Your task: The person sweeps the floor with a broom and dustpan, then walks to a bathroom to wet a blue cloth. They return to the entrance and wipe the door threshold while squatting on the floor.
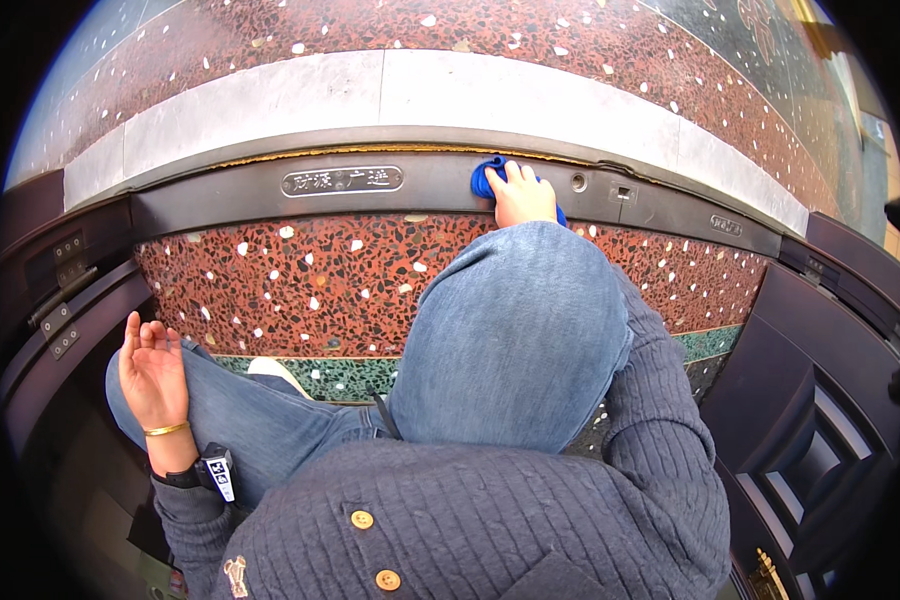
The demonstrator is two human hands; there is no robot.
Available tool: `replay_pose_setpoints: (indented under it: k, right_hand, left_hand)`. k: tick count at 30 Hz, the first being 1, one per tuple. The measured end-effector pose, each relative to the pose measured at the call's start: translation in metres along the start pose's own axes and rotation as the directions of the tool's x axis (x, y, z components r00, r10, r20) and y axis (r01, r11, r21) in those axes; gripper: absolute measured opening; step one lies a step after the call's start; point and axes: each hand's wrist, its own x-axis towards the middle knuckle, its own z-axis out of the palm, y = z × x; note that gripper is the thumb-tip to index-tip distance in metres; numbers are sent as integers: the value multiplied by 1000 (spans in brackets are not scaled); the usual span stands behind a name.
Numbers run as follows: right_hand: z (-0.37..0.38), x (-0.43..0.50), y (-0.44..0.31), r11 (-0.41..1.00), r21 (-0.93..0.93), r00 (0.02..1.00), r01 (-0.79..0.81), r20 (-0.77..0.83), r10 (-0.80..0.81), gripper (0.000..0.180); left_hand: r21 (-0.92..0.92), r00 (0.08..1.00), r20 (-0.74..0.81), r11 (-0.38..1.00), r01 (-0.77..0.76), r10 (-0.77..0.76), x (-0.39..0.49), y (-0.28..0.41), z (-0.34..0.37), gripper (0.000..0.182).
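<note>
A dark metal door threshold (435, 182) runs across the view in front of me. My right hand (523, 196) presses a bunched blue cloth (484, 180) onto it, just left of a round metal socket (578, 182). An oval plate with raised characters (342, 181) is fixed to the threshold further left. My left hand (154, 371) rests palm up by my left knee, fingers a little curled, with nothing in it. It wears a gold bracelet, and a black strap with a small device (219, 472) sits on that wrist.
A dark door leaf with hinges (60, 330) stands at the left, a panelled dark door (795, 427) at the right. Red speckled terrazzo floor (322, 285) lies inside the threshold; a pale stone strip (450, 90) runs outside. My bent knee (525, 322) is close to the right hand.
</note>
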Motion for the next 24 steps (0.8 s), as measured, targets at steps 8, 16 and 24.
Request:
replay_pose_setpoints:
  k: [8, 16, 24]
  right_hand:
    - [6, 2, -2, 1000, -29, 1000, -12, 7, 12, 42]
    - [6, 4, -3, 1000, 16, 999, -15, 44, 14, 40]
    - [9, 6, -3, 998, 36, 995, -43, 91, 40, 41]
  left_hand:
    - [-28, 999, 54, 1000, 10, -8, -1, -4, 9, 29]
    - [-33, 996, 86, 999, 18, -15, -2, -6, 15, 28]
    - [-26, 997, 43, 998, 62, -61, -4, -8, 18, 28]
